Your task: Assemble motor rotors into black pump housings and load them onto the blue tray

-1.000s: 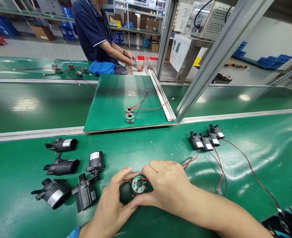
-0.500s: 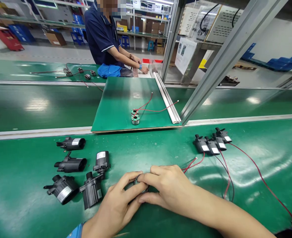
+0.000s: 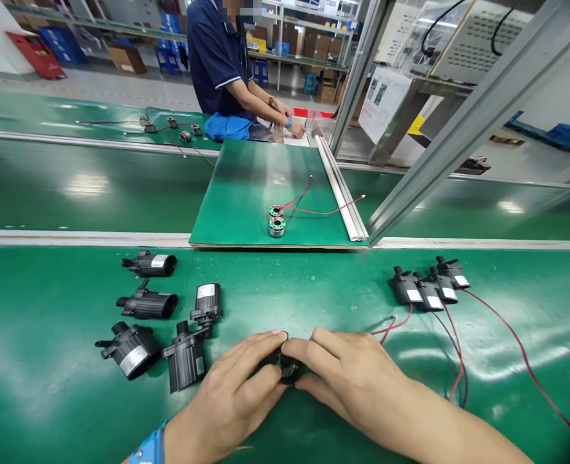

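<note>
Between my hands is a black pump housing [image 3: 291,372], its round open end tipped toward me, with a bit of green circuit board showing inside. Most of its body is hidden by my fingers. My left hand [image 3: 241,386] wraps around the left side, thumb at the opening. From the right, my right hand [image 3: 357,370] pinches the rim with thumb and index finger. To the left lie several black pump housings with white labels, the nearest one [image 3: 186,361] close to my left hand.
Several black pumps [image 3: 403,287] with red and dark wires [image 3: 512,335] lie at the right. Ahead, a green board [image 3: 246,193] carries two ring-shaped motor parts [image 3: 276,225] and white rails [image 3: 340,187]. A slanted metal post [image 3: 425,142] rises on the right. Across the line stands a co-worker [image 3: 222,64].
The camera view has shifted slightly. My fingers have moved on the housing's rim, and more of its open end with the circuit board now shows. Both hands keep hold.
</note>
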Tool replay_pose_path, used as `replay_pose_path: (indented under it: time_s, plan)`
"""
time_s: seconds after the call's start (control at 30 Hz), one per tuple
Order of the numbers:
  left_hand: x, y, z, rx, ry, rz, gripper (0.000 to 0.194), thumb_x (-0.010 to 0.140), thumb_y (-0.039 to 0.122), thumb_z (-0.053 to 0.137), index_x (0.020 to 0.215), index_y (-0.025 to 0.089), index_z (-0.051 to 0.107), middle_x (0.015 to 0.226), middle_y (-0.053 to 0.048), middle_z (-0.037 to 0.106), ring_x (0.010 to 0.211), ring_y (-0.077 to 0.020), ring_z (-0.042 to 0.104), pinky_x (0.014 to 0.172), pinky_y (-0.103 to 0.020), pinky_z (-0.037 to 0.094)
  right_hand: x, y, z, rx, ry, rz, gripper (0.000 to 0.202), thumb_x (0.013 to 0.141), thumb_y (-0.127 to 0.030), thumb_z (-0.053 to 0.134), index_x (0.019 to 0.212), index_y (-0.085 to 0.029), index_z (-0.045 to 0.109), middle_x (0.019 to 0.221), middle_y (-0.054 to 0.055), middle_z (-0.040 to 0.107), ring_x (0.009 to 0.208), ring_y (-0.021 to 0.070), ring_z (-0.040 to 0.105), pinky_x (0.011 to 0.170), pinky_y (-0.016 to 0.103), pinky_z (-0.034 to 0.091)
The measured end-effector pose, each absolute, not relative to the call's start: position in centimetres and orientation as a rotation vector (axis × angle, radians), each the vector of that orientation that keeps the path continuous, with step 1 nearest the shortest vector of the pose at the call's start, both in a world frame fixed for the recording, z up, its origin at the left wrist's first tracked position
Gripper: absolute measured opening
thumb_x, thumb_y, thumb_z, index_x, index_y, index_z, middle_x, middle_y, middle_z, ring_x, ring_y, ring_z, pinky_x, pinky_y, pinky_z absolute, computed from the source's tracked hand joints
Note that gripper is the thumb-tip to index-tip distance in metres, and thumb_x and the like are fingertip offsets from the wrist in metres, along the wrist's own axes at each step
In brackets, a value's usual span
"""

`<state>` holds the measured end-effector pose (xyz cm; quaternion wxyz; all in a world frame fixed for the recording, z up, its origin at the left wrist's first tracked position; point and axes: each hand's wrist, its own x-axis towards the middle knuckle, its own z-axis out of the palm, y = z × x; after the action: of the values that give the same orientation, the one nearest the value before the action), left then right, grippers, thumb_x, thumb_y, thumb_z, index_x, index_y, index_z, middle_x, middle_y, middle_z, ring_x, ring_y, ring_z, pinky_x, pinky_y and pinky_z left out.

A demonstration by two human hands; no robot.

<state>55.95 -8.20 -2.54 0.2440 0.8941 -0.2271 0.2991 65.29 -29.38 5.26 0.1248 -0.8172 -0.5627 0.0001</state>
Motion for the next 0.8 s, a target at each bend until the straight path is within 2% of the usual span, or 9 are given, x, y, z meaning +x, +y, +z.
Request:
replay_pose_path:
  time_s: [0.1,0.17,0.27,0.37,0.43,0.53,0.67,0.73,0.8]
  plan:
    - [55.9,-8.3,-2.8,2.272,-0.565,0.762,0.042,0.087,0.010,0.068,0.121,0.023,0.046,0.125,-0.012,0.070,0.119,-0.0221,0.067,0.101,-0.039,0.058,65.2,-29.4,5.7,-2.352,-1.727,-0.012,0.054,0.098,-0.017,0.051,0.148,-0.034,0.039,0.126,0.007,0.062,0.089,0.0180,0.067,0.064,0.029,0.052]
    - [56.0,-8.4,-2.5,2.249,-0.458,0.640,0.048,0.089,0.020,0.069,0.129,0.024,0.043,0.122,-0.010,0.072,0.112,-0.0207,0.071,0.095,-0.034,0.059,65.5,-29.0,5.2,-2.335,-1.745,0.021,0.054,0.098,-0.016,0.050,0.148,-0.034,0.040,0.134,0.007,0.059,0.095,0.0189,0.068,0.067,0.030,0.055]
    - [56.4,-7.5,-1.3,2.413,-0.342,0.492,0.046,0.094,0.038,0.064,0.134,0.023,0.046,0.116,-0.007,0.074,0.102,-0.0191,0.073,0.087,-0.029,0.059,66.7,-28.1,3.5,-2.372,-1.597,0.159,0.043,0.096,-0.025,0.060,0.138,-0.029,0.051,0.118,0.004,0.068,0.095,0.0200,0.069,0.074,0.032,0.057]
    - [56.8,-5.0,0.5,2.684,-0.162,0.663,0.029,0.100,0.040,0.052,0.123,0.023,0.060,0.110,-0.005,0.075,0.100,-0.0225,0.070,0.085,-0.035,0.052,67.9,-27.5,1.8,-2.446,-1.390,0.332,0.043,0.089,-0.037,0.071,0.127,-0.024,0.057,0.102,0.003,0.072,0.093,0.0233,0.070,0.079,0.037,0.057]
    - [57.0,-2.9,1.6,2.879,0.108,0.797,0.028,0.101,0.038,0.048,0.116,0.023,0.066,0.110,-0.006,0.076,0.100,-0.0280,0.068,0.084,-0.042,0.047,68.4,-27.4,1.4,-2.507,-1.329,0.393,0.043,0.087,-0.044,0.073,0.122,-0.023,0.061,0.101,0.005,0.073,0.094,0.0258,0.068,0.078,0.040,0.055]
    - [57.4,-0.7,2.3,3.091,0.457,0.767,0.035,0.102,0.040,0.045,0.122,0.022,0.067,0.104,-0.009,0.077,0.098,-0.0346,0.066,0.081,-0.048,0.043,69.0,-27.7,2.0,-2.511,-1.354,0.386,0.047,0.084,-0.054,0.073,0.119,-0.024,0.065,0.107,0.006,0.072,0.100,0.0282,0.065,0.083,0.043,0.053]
    - [58.0,0.1,1.2,3.193,0.459,0.606,0.050,0.100,0.049,0.046,0.131,0.014,0.063,0.095,-0.015,0.078,0.105,-0.0397,0.066,0.092,-0.056,0.041,71.6,-26.5,4.1,-2.398,-1.371,0.112,0.045,0.092,-0.057,0.061,0.122,-0.024,0.066,0.116,0.006,0.071,0.107,0.0253,0.061,0.098,0.043,0.046]
    - [58.3,0.0,0.4,3.183,0.373,0.566,0.051,0.098,0.052,0.049,0.129,0.013,0.063,0.100,-0.017,0.078,0.116,-0.0421,0.063,0.101,-0.061,0.037,74.3,-24.8,5.0,-2.402,-1.371,-0.147,0.036,0.098,-0.046,0.057,0.125,-0.023,0.065,0.121,0.008,0.069,0.112,0.0251,0.058,0.099,0.042,0.045]
    - [58.5,-0.2,-0.2,3.132,0.287,0.522,0.042,0.098,0.049,0.051,0.121,0.017,0.065,0.102,-0.014,0.078,0.121,-0.0423,0.061,0.105,-0.064,0.035,77.3,-22.5,5.5,-2.476,-1.380,-0.402,0.037,0.098,-0.031,0.057,0.134,-0.026,0.060,0.134,0.010,0.062,0.119,0.0278,0.052,0.098,0.043,0.043]
